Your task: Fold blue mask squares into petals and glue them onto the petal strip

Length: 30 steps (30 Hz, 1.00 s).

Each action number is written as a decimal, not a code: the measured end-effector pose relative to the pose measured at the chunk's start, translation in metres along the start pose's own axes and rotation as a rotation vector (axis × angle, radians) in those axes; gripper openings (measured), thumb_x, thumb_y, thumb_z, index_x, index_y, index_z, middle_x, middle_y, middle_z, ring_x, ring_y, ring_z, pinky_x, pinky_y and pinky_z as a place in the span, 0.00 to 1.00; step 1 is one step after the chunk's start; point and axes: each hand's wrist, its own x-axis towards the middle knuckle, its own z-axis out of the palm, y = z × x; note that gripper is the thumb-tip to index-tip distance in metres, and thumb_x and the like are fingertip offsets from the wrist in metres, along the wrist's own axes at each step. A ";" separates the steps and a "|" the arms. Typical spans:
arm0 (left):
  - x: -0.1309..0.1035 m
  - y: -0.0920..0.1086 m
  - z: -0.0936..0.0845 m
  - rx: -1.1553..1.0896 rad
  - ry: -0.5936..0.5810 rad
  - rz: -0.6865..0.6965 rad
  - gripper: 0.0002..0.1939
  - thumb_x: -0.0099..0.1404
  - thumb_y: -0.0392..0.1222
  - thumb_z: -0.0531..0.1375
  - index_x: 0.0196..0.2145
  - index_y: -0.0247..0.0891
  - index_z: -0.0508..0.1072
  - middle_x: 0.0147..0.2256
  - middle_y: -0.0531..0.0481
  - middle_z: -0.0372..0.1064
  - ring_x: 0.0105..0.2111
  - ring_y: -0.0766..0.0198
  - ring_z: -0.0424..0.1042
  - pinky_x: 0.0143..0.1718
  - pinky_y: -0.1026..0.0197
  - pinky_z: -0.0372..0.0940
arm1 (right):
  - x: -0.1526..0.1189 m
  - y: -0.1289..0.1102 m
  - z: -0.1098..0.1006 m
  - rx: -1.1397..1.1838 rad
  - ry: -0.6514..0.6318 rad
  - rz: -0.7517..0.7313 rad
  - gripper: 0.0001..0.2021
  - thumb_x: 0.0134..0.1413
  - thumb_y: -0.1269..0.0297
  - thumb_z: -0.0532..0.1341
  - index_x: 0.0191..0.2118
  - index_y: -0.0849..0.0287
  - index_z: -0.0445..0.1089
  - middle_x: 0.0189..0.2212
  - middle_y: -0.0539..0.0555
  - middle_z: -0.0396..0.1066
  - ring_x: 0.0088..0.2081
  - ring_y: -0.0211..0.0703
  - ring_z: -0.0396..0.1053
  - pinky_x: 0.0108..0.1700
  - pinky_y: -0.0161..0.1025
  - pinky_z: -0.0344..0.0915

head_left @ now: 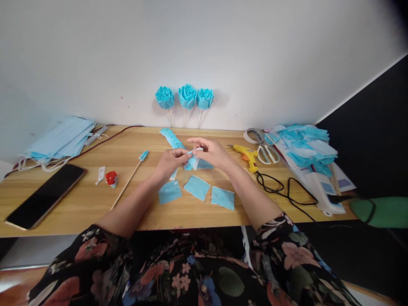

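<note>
Above the desk (pixel 95 199), both hands (pixel 194 157) pinch a blue piece (pixel 194 161).

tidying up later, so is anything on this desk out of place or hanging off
The phone lies askew with a corner past the front edge of the desk. The glue gun cord trails off the right side.

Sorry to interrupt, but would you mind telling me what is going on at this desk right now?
A person seated at a wooden table holds a small blue fabric piece between the left hand and right hand. Three cut blue squares lie just before them. Three finished blue fabric roses on sticks lean against the wall. A yellow glue gun, scissors, a phone and stacked face masks lie around.
</note>
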 end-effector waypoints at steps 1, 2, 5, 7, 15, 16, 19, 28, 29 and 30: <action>0.000 0.000 0.000 0.003 -0.002 0.001 0.14 0.49 0.50 0.74 0.24 0.38 0.77 0.20 0.56 0.67 0.23 0.68 0.64 0.30 0.62 0.60 | 0.000 0.002 0.000 0.012 0.002 -0.006 0.21 0.54 0.66 0.60 0.55 0.56 0.74 0.34 0.50 0.69 0.31 0.36 0.63 0.36 0.37 0.63; 0.000 0.000 0.000 0.006 -0.001 0.003 0.13 0.50 0.49 0.73 0.24 0.38 0.77 0.20 0.55 0.67 0.23 0.68 0.64 0.30 0.62 0.60 | 0.001 0.004 0.000 0.027 -0.001 -0.009 0.22 0.54 0.66 0.60 0.55 0.56 0.74 0.34 0.49 0.69 0.31 0.36 0.63 0.36 0.37 0.63; 0.000 0.001 0.001 0.001 0.011 0.010 0.12 0.51 0.48 0.72 0.24 0.38 0.77 0.20 0.54 0.67 0.23 0.68 0.64 0.29 0.62 0.59 | 0.000 0.006 -0.003 0.069 -0.008 0.014 0.22 0.55 0.64 0.60 0.57 0.57 0.73 0.33 0.49 0.70 0.31 0.36 0.63 0.35 0.37 0.63; -0.001 0.001 0.000 -0.005 0.017 0.011 0.12 0.51 0.48 0.72 0.23 0.38 0.77 0.20 0.54 0.67 0.22 0.68 0.64 0.28 0.62 0.60 | -0.001 0.003 -0.007 0.073 0.003 0.039 0.22 0.58 0.60 0.60 0.58 0.56 0.72 0.32 0.50 0.71 0.32 0.38 0.64 0.36 0.38 0.64; -0.002 -0.002 0.001 0.023 -0.015 0.033 0.13 0.52 0.48 0.72 0.23 0.37 0.77 0.21 0.53 0.68 0.22 0.68 0.64 0.27 0.62 0.59 | -0.004 0.006 -0.004 0.060 0.009 -0.017 0.21 0.57 0.59 0.62 0.56 0.54 0.73 0.34 0.49 0.72 0.33 0.38 0.66 0.38 0.39 0.66; -0.002 -0.002 0.001 0.026 -0.012 0.033 0.12 0.52 0.48 0.72 0.23 0.38 0.77 0.20 0.53 0.68 0.22 0.68 0.64 0.27 0.62 0.59 | -0.003 0.008 -0.003 0.058 0.017 -0.025 0.21 0.56 0.60 0.62 0.56 0.54 0.73 0.33 0.49 0.71 0.33 0.38 0.66 0.38 0.38 0.65; -0.002 -0.002 0.002 0.027 -0.018 0.035 0.12 0.53 0.49 0.71 0.23 0.38 0.77 0.21 0.52 0.69 0.22 0.67 0.64 0.28 0.62 0.60 | -0.002 0.009 -0.003 0.076 0.057 -0.023 0.20 0.57 0.60 0.61 0.55 0.55 0.73 0.31 0.48 0.71 0.32 0.38 0.66 0.37 0.38 0.65; -0.001 -0.003 0.001 0.032 -0.014 0.041 0.15 0.52 0.52 0.72 0.23 0.39 0.76 0.21 0.53 0.69 0.22 0.67 0.64 0.27 0.63 0.61 | -0.003 0.008 -0.003 0.060 0.041 -0.026 0.21 0.56 0.58 0.63 0.55 0.56 0.73 0.28 0.47 0.69 0.29 0.36 0.62 0.34 0.37 0.61; -0.001 -0.003 0.001 0.027 -0.011 0.040 0.15 0.52 0.52 0.72 0.23 0.38 0.76 0.21 0.53 0.69 0.22 0.67 0.64 0.27 0.63 0.60 | -0.003 0.009 -0.002 0.058 0.047 -0.031 0.20 0.55 0.59 0.63 0.54 0.55 0.74 0.28 0.47 0.68 0.29 0.36 0.62 0.34 0.36 0.61; -0.001 -0.003 0.001 0.023 -0.009 0.038 0.15 0.52 0.52 0.72 0.23 0.38 0.76 0.20 0.53 0.69 0.22 0.67 0.64 0.27 0.63 0.60 | -0.003 0.010 -0.002 0.058 0.055 -0.035 0.20 0.56 0.59 0.63 0.54 0.55 0.74 0.28 0.47 0.68 0.29 0.36 0.62 0.34 0.37 0.62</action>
